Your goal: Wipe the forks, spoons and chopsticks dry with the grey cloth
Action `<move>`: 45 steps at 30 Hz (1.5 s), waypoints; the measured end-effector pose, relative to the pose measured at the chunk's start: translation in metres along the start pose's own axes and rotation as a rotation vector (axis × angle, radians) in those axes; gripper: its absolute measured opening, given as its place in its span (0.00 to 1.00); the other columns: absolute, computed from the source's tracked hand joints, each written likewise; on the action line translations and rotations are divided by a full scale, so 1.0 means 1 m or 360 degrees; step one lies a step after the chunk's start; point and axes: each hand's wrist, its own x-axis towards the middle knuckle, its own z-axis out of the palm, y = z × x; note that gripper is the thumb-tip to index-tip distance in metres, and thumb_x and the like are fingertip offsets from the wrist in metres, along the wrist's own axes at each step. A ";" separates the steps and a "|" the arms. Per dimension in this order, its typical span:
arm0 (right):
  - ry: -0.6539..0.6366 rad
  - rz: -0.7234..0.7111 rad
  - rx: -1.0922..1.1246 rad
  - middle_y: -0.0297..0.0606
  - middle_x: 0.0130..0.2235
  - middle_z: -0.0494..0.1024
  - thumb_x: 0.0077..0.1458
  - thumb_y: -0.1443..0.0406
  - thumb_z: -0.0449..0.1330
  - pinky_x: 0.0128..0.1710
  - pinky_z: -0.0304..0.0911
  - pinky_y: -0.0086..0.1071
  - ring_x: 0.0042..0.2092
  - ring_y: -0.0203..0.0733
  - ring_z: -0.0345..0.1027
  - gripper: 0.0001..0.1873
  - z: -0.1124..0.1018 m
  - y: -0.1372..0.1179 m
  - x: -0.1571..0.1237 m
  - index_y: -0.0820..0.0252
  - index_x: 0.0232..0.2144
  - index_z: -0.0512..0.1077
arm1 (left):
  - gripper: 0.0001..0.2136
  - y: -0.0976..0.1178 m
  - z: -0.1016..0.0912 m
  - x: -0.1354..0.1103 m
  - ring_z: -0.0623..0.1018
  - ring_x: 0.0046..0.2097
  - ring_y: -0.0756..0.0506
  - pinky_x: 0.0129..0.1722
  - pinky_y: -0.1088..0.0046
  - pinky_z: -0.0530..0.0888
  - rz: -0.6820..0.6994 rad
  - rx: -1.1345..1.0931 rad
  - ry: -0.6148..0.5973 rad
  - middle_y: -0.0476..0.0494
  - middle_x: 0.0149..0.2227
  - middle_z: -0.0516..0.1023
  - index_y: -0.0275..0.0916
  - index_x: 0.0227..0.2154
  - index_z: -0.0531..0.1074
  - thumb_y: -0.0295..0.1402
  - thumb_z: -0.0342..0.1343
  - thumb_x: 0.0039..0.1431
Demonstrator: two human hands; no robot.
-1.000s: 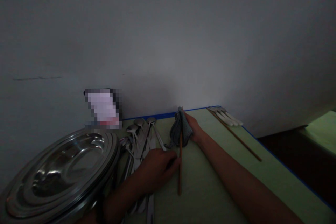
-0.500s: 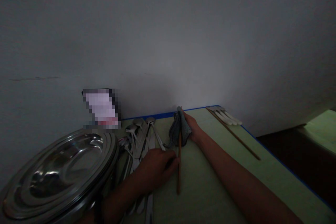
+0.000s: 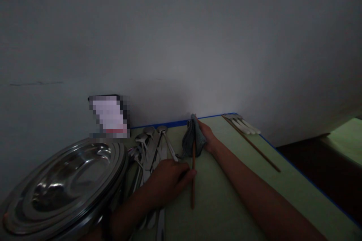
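A brown wooden chopstick (image 3: 193,192) points toward me over the green table. My left hand (image 3: 169,180) is closed on its middle, the thumb lying across it. Around the far part of the chopstick is a folded grey-blue checked cloth (image 3: 190,141). My right hand (image 3: 207,135) grips that cloth from the right side, and its fingertips are hidden behind the fabric. Left of the chopstick, partly under my left hand and forearm, lies a loose pile of metal spoons (image 3: 162,129) and other cutlery.
Stacked shiny metal dishes (image 3: 70,180) stand at the left. A phone-like device (image 3: 109,115), blurred out, leans on the wall behind. Several white-handled forks (image 3: 246,125) and another chopstick (image 3: 254,145) lie along the right of the blue-edged table (image 3: 283,192).
My left thumb has shifted slightly over the chopstick. Otherwise hands, cloth and chopstick are almost where they were.
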 end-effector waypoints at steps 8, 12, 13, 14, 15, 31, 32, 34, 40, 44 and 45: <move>-0.0033 0.0001 0.0025 0.30 0.19 0.71 0.40 0.53 0.63 0.25 0.56 0.29 0.22 0.33 0.59 0.15 0.000 0.001 0.001 0.60 0.21 0.71 | 0.21 0.000 0.001 0.001 0.73 0.27 0.48 0.27 0.73 0.61 -0.0004 0.0018 -0.0002 0.48 0.23 0.73 0.39 0.25 0.69 0.41 0.35 0.65; 0.0000 0.0021 0.0016 0.30 0.19 0.71 0.40 0.52 0.63 0.25 0.57 0.29 0.22 0.34 0.60 0.16 0.001 0.001 0.001 0.59 0.21 0.70 | 0.20 0.001 0.000 0.001 0.73 0.27 0.48 0.27 0.73 0.61 -0.0016 0.0018 -0.0013 0.48 0.23 0.73 0.39 0.25 0.69 0.40 0.37 0.64; 0.0001 0.0029 0.0017 0.30 0.19 0.71 0.40 0.52 0.63 0.26 0.57 0.29 0.22 0.34 0.60 0.16 0.001 0.000 0.000 0.59 0.21 0.70 | 0.20 0.002 -0.001 0.001 0.73 0.27 0.48 0.27 0.73 0.61 -0.0019 0.0013 -0.0017 0.48 0.23 0.73 0.39 0.25 0.69 0.40 0.37 0.64; -0.0004 0.0027 0.0021 0.30 0.19 0.71 0.40 0.52 0.63 0.26 0.57 0.29 0.22 0.34 0.60 0.16 0.001 0.000 0.000 0.59 0.21 0.71 | 0.20 0.002 -0.001 0.001 0.73 0.27 0.48 0.27 0.73 0.61 -0.0023 0.0007 -0.0021 0.48 0.23 0.73 0.39 0.25 0.69 0.40 0.37 0.64; -0.0007 0.0017 0.0028 0.30 0.19 0.71 0.40 0.52 0.63 0.26 0.57 0.29 0.23 0.34 0.60 0.16 0.001 0.000 0.000 0.60 0.21 0.71 | 0.20 0.002 -0.002 0.001 0.73 0.27 0.48 0.27 0.74 0.61 -0.0025 -0.0001 -0.0027 0.48 0.23 0.73 0.39 0.25 0.69 0.40 0.37 0.64; -0.0048 0.0014 0.0032 0.31 0.20 0.72 0.41 0.53 0.62 0.26 0.58 0.29 0.23 0.33 0.62 0.16 0.000 0.001 0.001 0.61 0.22 0.72 | 0.19 0.002 -0.002 0.002 0.73 0.28 0.47 0.28 0.73 0.62 -0.0023 0.0004 -0.0043 0.48 0.23 0.73 0.39 0.25 0.69 0.40 0.38 0.64; -0.0048 0.0018 0.0027 0.31 0.20 0.72 0.41 0.53 0.62 0.26 0.58 0.29 0.22 0.33 0.61 0.16 0.000 0.001 0.001 0.60 0.22 0.72 | 0.19 0.002 -0.002 0.002 0.73 0.27 0.47 0.28 0.73 0.62 -0.0023 0.0001 -0.0045 0.48 0.23 0.73 0.39 0.25 0.69 0.39 0.38 0.64; -0.0034 0.0006 0.0010 0.30 0.19 0.72 0.41 0.52 0.62 0.25 0.58 0.29 0.22 0.34 0.61 0.16 0.001 0.001 0.001 0.60 0.21 0.71 | 0.19 0.001 -0.001 0.002 0.73 0.27 0.47 0.28 0.73 0.62 -0.0017 -0.0004 -0.0037 0.48 0.23 0.73 0.39 0.25 0.69 0.39 0.38 0.64; -0.0032 -0.0005 -0.0016 0.32 0.21 0.73 0.41 0.52 0.62 0.26 0.59 0.29 0.23 0.35 0.63 0.17 0.001 0.001 0.002 0.60 0.23 0.72 | 0.20 0.000 0.002 0.001 0.73 0.27 0.48 0.27 0.74 0.62 -0.0020 0.0012 -0.0001 0.48 0.23 0.73 0.39 0.25 0.70 0.40 0.37 0.64; -0.0009 -0.0009 0.0003 0.31 0.21 0.73 0.42 0.52 0.62 0.27 0.59 0.29 0.24 0.35 0.63 0.16 -0.001 0.002 0.004 0.59 0.22 0.71 | 0.19 0.000 0.002 0.001 0.73 0.28 0.47 0.28 0.73 0.62 -0.0009 0.0024 -0.0028 0.48 0.24 0.73 0.39 0.25 0.69 0.40 0.38 0.64; 0.0008 -0.0008 0.0010 0.31 0.20 0.73 0.42 0.52 0.62 0.27 0.59 0.29 0.24 0.35 0.63 0.15 -0.001 0.003 0.004 0.59 0.22 0.71 | 0.19 0.000 0.002 0.001 0.73 0.27 0.48 0.28 0.73 0.62 -0.0007 0.0021 -0.0032 0.48 0.23 0.73 0.39 0.25 0.69 0.40 0.38 0.64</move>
